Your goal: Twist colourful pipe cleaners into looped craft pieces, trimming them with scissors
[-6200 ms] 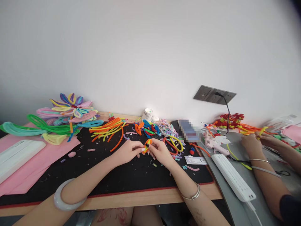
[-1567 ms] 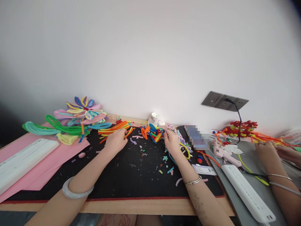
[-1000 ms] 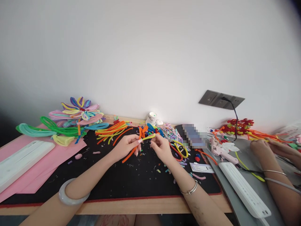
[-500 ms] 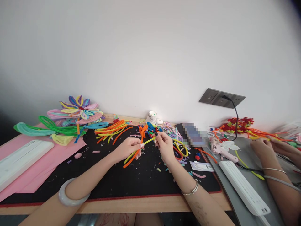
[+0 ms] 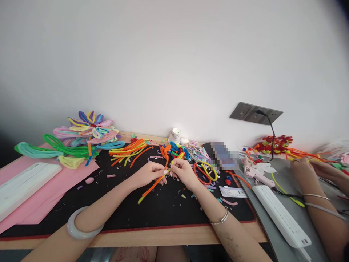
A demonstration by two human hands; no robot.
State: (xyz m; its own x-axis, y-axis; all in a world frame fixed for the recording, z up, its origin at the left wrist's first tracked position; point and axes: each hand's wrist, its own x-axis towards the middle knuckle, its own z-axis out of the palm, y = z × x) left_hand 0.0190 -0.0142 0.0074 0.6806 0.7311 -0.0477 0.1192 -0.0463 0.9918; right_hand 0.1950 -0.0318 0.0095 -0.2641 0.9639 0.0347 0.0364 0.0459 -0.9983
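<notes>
Now, at the near side, the pale wooden counter (image 5: 152, 237) is overlaid by a black mat (image 5: 174, 214) with red edging. Around the mat's middle, an orange and yellow pair of slender fuzzy stems (image 5: 151, 187) is gripped in the closed fingers of the left hand (image 5: 149, 173) and pinched by those of the right hand (image 5: 185, 174), just beside it. Seemingly the strands have been brought together, with their lower tails left loose; whether any twist has been made cannot be told. Their long axis is slanted, the free tips pointed near-left, the other end partly hidden by the right fingers. Beyond, an orange-and-yellow bundle of loose stems (image 5: 130, 149) is laid out, and a white paper cup (image 5: 175, 136) is stood by the wall.
</notes>
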